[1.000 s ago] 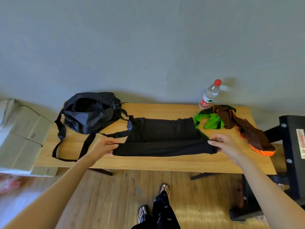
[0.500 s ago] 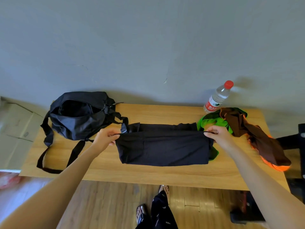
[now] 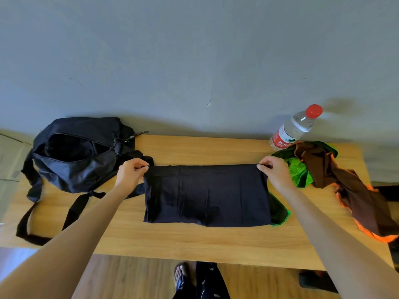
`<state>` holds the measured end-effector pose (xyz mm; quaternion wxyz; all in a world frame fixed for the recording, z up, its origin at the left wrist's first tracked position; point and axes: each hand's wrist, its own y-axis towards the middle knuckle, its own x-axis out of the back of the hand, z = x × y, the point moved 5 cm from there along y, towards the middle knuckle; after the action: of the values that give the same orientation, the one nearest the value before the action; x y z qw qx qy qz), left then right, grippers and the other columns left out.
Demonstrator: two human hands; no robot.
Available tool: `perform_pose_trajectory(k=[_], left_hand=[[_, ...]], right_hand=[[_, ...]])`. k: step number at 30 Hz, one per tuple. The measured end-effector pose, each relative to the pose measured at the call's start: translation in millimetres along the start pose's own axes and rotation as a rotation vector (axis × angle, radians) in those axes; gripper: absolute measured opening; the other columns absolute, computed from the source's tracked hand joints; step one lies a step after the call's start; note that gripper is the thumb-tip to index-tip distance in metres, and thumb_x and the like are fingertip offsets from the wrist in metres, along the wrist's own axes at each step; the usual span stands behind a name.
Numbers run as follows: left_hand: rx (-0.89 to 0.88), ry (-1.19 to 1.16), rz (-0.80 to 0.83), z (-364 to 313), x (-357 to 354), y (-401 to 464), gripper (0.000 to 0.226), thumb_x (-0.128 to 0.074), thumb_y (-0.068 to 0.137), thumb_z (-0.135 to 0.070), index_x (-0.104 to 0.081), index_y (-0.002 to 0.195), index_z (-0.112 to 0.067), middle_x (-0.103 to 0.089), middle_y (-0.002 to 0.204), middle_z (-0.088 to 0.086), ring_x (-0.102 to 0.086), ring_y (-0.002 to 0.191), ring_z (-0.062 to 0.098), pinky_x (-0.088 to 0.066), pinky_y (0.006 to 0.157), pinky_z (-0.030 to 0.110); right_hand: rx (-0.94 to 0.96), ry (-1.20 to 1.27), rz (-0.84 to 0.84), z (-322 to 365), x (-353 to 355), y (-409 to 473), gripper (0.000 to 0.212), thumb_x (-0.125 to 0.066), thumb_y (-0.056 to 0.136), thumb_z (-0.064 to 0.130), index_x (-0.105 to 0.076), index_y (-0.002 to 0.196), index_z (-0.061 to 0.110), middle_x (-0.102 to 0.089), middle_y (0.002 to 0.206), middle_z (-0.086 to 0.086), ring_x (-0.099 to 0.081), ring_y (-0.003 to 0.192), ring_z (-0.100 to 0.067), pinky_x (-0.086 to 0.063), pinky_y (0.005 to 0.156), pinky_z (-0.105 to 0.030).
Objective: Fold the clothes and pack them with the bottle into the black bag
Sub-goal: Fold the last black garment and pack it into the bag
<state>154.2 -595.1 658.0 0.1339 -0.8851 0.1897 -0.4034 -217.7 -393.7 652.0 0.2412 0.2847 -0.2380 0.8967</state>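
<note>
Both the left hand (image 3: 130, 174) and right hand (image 3: 274, 172) pinch the black garment (image 3: 206, 196), apparently folded double.

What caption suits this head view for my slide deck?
Left hand and right hand pinch a black garment on the table.

Single head-worn wide-angle view, looking forward and steeply down from standing height over the near edge of the wooden table (image 3: 194, 240). Grey wall (image 3: 194, 50) fills the upper half; floor (image 3: 133, 277) shows below. No second view.
</note>
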Motion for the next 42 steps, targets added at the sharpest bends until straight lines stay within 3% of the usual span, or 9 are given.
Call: perform_pose_trajectory(k=[3,6,9,13,15,19,28,33,42], left_hand=[[-0.02,-0.009,-0.079,-8.2,-8.1,-7.4,0.032,-0.061,0.089,-0.007,-0.054,0.119,-0.011,-0.056,0.113,0.006,-0.055,0.078,0.014,-0.045,0.07,0.025],[-0.173,0.092,-0.084,-25.9,-28.7,-28.0,0.04,-0.063,0.087,-0.01,-0.05,0.124,-0.011,-0.049,0.118,0.004,-0.051,0.083,0.006,-0.043,0.075,0.024],[-0.397,0.287,0.036,-35.3,-65.6,-53.2,0.051,-0.066,0.085,-0.017,-0.048,0.132,-0.018,-0.046,0.127,0.003,-0.045,0.115,0.017,-0.045,0.093,0.038],[-0.506,0.609,0.254,-27.7,-116.6,-74.4,0.075,-0.06,0.089,-0.035,-0.016,0.149,-0.032,-0.009,0.158,0.003,0.0,0.146,0.023,-0.01,0.114,0.052],[-0.522,0.732,0.318,-18.8,-135.9,-78.8,0.082,-0.055,0.089,-0.045,0.004,0.146,-0.039,0.01,0.158,0.0,0.019,0.142,0.023,0.004,0.111,0.059],[-0.558,0.859,0.333,-11.8,-157.8,-79.3,0.087,-0.051,0.087,-0.054,0.02,0.137,-0.048,0.03,0.15,-0.001,0.027,0.139,0.03,0.01,0.102,0.065],[-0.603,0.925,0.365,-43.1,-188.4,-77.6,0.085,-0.042,0.089,-0.058,0.03,0.133,-0.044,0.04,0.145,0.0,0.039,0.132,0.027,0.016,0.098,0.063],[-0.643,0.932,0.384,-55.9,-201.4,-76.8,0.085,-0.043,0.089,-0.058,0.028,0.134,-0.046,0.037,0.147,0.001,0.033,0.136,0.03,0.015,0.099,0.064],[-0.653,0.854,0.305,-56.0,-179.7,-74.4,0.085,-0.049,0.089,-0.053,0.016,0.142,-0.039,0.021,0.156,0.003,0.027,0.139,0.025,0.011,0.108,0.059]], right_hand=[[0.024,-0.07,-0.045,-5.1,-3.9,-2.6,0.007,-0.064,0.085,0.004,-0.062,0.086,0.01,-0.062,0.085,-0.004,-0.056,0.079,-0.017,-0.039,0.072,-0.026],[0.095,-0.331,-0.132,-11.5,-2.2,-10.9,0.027,-0.066,0.086,0.012,-0.061,0.112,0.01,-0.055,0.114,-0.013,-0.049,0.108,-0.029,-0.04,0.086,-0.033],[0.143,-0.528,-0.156,-22.7,-4.4,-21.0,0.047,-0.065,0.087,0.02,-0.053,0.132,0.014,-0.042,0.14,-0.017,-0.033,0.131,-0.039,-0.033,0.104,-0.049],[-0.011,-0.592,-0.001,-57.6,-8.1,-26.4,0.055,-0.045,0.098,0.033,-0.025,0.149,0.024,-0.015,0.158,-0.008,-0.005,0.144,-0.038,-0.011,0.115,-0.051],[-0.024,-0.655,0.028,-71.7,-4.4,-29.7,0.059,-0.042,0.098,0.036,-0.016,0.15,0.026,-0.007,0.159,-0.005,-0.001,0.145,-0.037,-0.007,0.116,-0.051],[-0.037,-0.7,0.03,-90.7,8.6,-35.0,0.066,-0.045,0.095,0.041,-0.01,0.15,0.029,-0.003,0.16,-0.002,-0.001,0.144,-0.039,-0.004,0.115,-0.054],[-0.195,-0.655,0.026,-133.9,62.6,-44.7,0.066,-0.045,0.096,0.039,-0.008,0.15,0.031,0.002,0.16,0.002,0.002,0.144,-0.036,-0.002,0.115,-0.053],[-0.192,-0.612,0.032,-144.6,80.5,-50.5,0.069,-0.054,0.094,0.029,-0.013,0.15,0.026,-0.003,0.16,-0.003,0.002,0.145,-0.034,-0.002,0.115,-0.051],[0.155,-0.556,-0.182,-81.0,48.1,-46.0,0.057,-0.055,0.088,-0.003,-0.041,0.141,0.012,-0.033,0.15,-0.016,-0.024,0.139,-0.038,-0.02,0.112,-0.054]])
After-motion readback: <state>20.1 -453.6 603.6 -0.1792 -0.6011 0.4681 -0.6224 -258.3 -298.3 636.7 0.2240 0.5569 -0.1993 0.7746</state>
